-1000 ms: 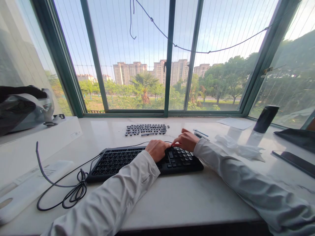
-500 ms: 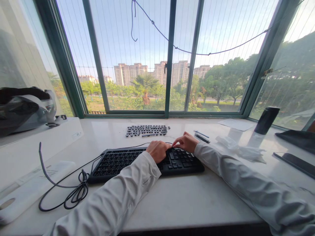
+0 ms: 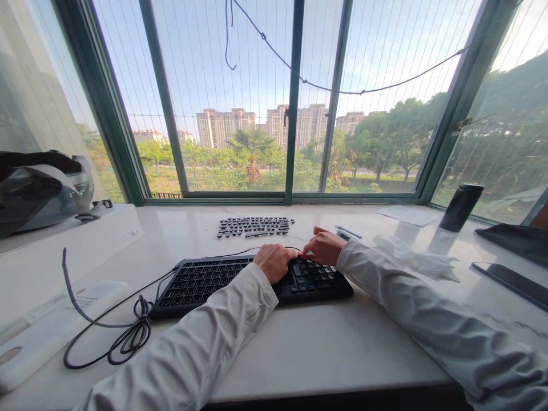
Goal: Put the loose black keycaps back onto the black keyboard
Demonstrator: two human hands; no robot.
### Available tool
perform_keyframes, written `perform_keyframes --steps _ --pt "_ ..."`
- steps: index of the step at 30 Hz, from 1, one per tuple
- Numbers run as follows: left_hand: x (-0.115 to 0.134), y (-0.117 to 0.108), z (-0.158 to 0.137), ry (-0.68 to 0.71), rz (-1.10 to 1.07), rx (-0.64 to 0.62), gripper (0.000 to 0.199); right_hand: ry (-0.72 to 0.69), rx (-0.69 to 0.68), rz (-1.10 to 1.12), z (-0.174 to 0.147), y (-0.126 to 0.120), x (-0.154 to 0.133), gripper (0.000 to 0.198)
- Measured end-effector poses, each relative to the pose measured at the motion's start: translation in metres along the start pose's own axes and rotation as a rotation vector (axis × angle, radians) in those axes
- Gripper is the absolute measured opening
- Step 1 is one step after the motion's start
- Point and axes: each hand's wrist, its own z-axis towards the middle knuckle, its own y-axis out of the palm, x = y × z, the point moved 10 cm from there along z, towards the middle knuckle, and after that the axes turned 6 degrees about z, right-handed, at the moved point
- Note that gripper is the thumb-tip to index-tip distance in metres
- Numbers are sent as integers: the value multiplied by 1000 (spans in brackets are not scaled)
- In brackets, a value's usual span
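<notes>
A black keyboard (image 3: 201, 285) lies on the white tabletop. Bare key sockets fill its left part, while keycaps sit on the right part. My left hand (image 3: 273, 262) rests over the keyboard right of its middle, fingers curled and pressed together at the upper key row. Close beside it, my right hand (image 3: 323, 248) has its thumb and fingertips pinched at the same row, the two hands' tips nearly touching. Whatever is between the fingertips is too small or hidden to make out. Loose black keycaps (image 3: 254, 226) stand in rows behind the keyboard.
Left of the keyboard lies a coiled black cable (image 3: 132, 337), near a white box (image 3: 115, 228). Pens (image 3: 349, 232), crumpled clear plastic (image 3: 415, 257), a sheet of paper (image 3: 406, 215), a dark cylinder (image 3: 461, 208) and a phone-like slab (image 3: 514, 285) lie to the right. Windows (image 3: 240, 195) border the back.
The view has shifted slightly. My right hand's fingers have changed position a little at the upper key row; my left hand stays in nearly the same place.
</notes>
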Motion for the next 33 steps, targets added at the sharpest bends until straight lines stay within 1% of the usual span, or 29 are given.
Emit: perform_keyframes --steps 3,6,11,15,18,22,25,29,33 --pt "2 -3 0 -18 15 12 34 -43 -59 -96 1 -2 -14 24" --pt "5 -5 1 -25 22 11 32 -89 -110 -192 1 -1 -28 30" --pt "6 -5 2 -46 15 6 35 -89 -127 -214 1 -3 -35 32" --pt "6 -2 3 -48 1 3 34 -79 -118 -183 1 -1 -32 32" --pt "7 -1 3 -49 7 9 34 -46 -101 -136 0 0 -25 31" --pt "4 -4 2 -64 6 19 32 21 -5 -43 -6 -6 -8 27" --pt "-2 -9 1 -100 9 41 31 37 75 -14 -10 -12 -1 28" --pt "-7 -10 1 -139 21 40 31 5 47 -3 -12 -7 -3 27" --pt "-9 -8 0 -146 17 29 33 5 46 5 -10 -5 -5 28"
